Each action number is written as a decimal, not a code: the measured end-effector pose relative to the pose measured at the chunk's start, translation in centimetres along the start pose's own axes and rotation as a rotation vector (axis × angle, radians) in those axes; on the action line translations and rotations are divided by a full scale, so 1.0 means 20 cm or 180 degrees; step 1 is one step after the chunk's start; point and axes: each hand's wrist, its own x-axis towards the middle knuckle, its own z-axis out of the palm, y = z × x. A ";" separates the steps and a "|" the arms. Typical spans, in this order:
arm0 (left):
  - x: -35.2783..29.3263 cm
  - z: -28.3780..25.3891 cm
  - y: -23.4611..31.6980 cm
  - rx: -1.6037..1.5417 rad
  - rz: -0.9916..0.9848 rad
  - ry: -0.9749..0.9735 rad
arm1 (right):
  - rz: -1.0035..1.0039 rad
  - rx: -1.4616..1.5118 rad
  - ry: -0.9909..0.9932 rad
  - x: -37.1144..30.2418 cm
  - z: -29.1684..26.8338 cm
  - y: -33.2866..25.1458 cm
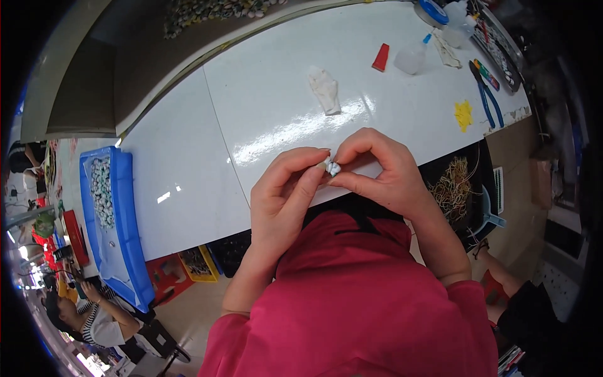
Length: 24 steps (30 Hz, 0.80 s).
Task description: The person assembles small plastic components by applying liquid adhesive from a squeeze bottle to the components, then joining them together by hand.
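Between my fingertips, close to the table's near edge, is a small white lumpy piece [333, 167] with a bluish tint; its exact kind is too small to make out. My left hand [282, 188] pinches it from the left with thumb and forefinger. From the right, my right hand [383, 169] closes thumb and forefinger on it too. Part of the piece is hidden by the fingers. Beyond the hands a crumpled white cloth-like piece [324, 90] lies on the glossy white table [270, 94].
A blue tray [135, 232] of small pale pieces stands left. Farther right lie a red wedge-shaped piece [380, 58], a clear bottle [411, 58], yellow bits [463, 115] and blue-handled pliers [488, 100]. A black bin with tangled wires [453, 188] is below right. Another person [94, 317] works at far left.
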 end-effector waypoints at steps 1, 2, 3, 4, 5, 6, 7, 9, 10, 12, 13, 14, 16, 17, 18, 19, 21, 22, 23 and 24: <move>0.00 -0.01 0.00 -0.0010 -0.0004 0.0026 | -0.0015 -0.0076 0.0036 0.00 0.01 0.00; 0.00 -0.03 0.00 0.0088 0.0001 -0.0042 | -0.0037 -0.0159 0.0090 0.01 0.02 0.00; 0.01 -0.04 0.00 0.0188 0.0009 -0.0112 | -0.0041 -0.0165 0.0084 0.01 0.03 0.01; 0.01 -0.05 0.00 0.0186 0.0018 -0.0110 | -0.0123 -0.0189 0.0077 0.01 0.03 0.03; 0.01 -0.05 0.00 0.0231 0.0020 -0.0112 | -0.0197 -0.0210 0.0064 0.01 0.04 0.04; 0.01 -0.05 0.00 0.0278 0.0021 -0.0117 | -0.0196 -0.0213 0.0056 0.01 0.03 0.04; 0.01 -0.04 0.00 0.0275 0.0022 -0.0112 | -0.0211 -0.0226 0.0070 0.00 0.03 0.04; 0.02 -0.03 0.00 0.0364 0.0047 -0.0157 | -0.0221 -0.0238 0.0070 0.00 0.02 0.04; 0.02 -0.02 0.00 0.0360 0.0044 -0.0149 | -0.0234 -0.0221 0.0098 -0.01 0.01 0.04; 0.02 -0.01 0.01 0.0308 0.0017 -0.0222 | -0.0244 -0.0204 0.0133 -0.01 0.00 0.05; 0.02 -0.01 0.00 0.0308 0.0012 -0.0221 | -0.0258 -0.0216 0.0129 -0.01 -0.01 0.05; 0.03 -0.01 -0.01 0.0393 0.0111 -0.0252 | -0.0274 -0.0230 0.0129 -0.01 -0.01 0.05; 0.03 0.00 -0.01 0.0478 0.0205 -0.0286 | -0.0294 -0.0239 0.0131 -0.01 -0.02 0.04; 0.03 0.00 -0.01 0.0472 0.0191 -0.0283 | -0.0317 -0.0248 0.0128 -0.01 -0.02 0.04; 0.03 0.01 -0.01 0.0466 0.0177 -0.0280 | -0.0314 -0.0247 0.0127 -0.01 -0.02 0.05; 0.03 0.01 -0.01 0.0465 0.0173 -0.0279 | -0.0355 -0.0273 0.0136 -0.01 -0.02 0.05; 0.04 0.00 -0.01 0.0538 0.0218 -0.0284 | -0.0393 -0.0294 0.0144 -0.01 -0.02 0.05; 0.04 0.00 -0.01 0.0538 0.0213 -0.0281 | -0.0429 -0.0324 0.0168 0.00 -0.02 0.05; 0.04 0.00 -0.01 0.0577 0.0229 -0.0295 | -0.0463 -0.0356 0.0192 0.00 -0.02 0.04; 0.04 0.00 0.00 0.0617 0.0246 -0.0309 | -0.0457 -0.0353 0.0187 0.00 -0.01 0.04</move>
